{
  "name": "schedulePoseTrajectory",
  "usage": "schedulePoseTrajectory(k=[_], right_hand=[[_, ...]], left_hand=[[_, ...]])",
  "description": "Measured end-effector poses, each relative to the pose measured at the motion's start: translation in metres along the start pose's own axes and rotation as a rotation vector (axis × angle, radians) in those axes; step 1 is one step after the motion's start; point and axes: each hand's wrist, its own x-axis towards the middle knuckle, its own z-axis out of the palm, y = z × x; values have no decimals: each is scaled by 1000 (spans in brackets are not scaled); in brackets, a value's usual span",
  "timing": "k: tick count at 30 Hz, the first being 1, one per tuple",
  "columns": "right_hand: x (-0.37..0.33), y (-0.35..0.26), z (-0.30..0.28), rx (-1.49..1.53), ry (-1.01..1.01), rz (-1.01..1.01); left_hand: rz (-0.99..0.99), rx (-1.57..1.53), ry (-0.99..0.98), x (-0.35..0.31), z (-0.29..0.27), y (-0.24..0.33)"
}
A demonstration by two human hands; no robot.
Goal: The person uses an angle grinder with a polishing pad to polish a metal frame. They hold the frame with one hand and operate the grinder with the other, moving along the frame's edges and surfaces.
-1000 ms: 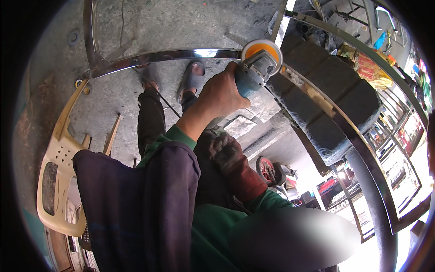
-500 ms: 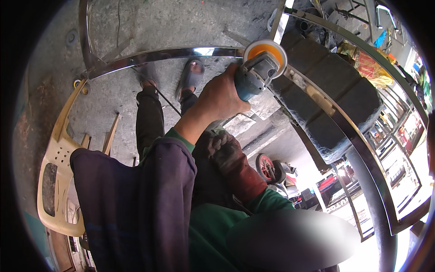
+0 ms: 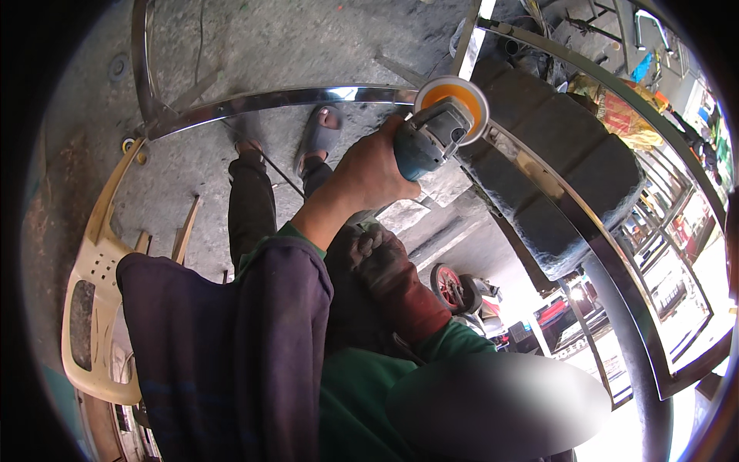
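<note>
My left hand (image 3: 372,171) is bare and wrapped round the teal and dark body of an angle grinder (image 3: 428,140). The grinder's round disc (image 3: 477,115), orange-faced with a pale rim, sits at a corner of a shiny metal tube frame (image 3: 342,94). Whether it touches the metal I cannot tell. Lower down, my right hand (image 3: 372,248) wears a dark, dirty glove with a reddish cuff. Its fingers are curled closed near my lap, and whatever may be inside them is hidden.
Long frame bars (image 3: 573,204) run down the right, past a dark ridged block (image 3: 550,146). A beige plastic chair (image 3: 98,269) stands at left. Feet in grey slides (image 3: 319,135) are on the concrete floor. A red-rimmed wheel (image 3: 448,286) lies beyond my gloved arm.
The grinder's head has tipped slightly and its disc sits a little lower in view. My gloved hand holds its place, and the whole scene has shifted slightly.
</note>
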Motion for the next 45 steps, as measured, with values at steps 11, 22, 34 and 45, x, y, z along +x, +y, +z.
schedulePoseTrajectory(k=[11, 22, 34, 45], right_hand=[[1, -5, -7, 30, -94, 60], [-7, -7, -7, 22, -104, 25], [-6, -4, -6, 39, -149, 13], [-7, 10, -2, -5, -86, 16]], left_hand=[[-13, 131, 216, 46, -23, 50], [-12, 391, 327, 96, -35, 68], [125, -294, 54, 52, -64, 33], [-81, -958, -548, -22, 16, 15]])
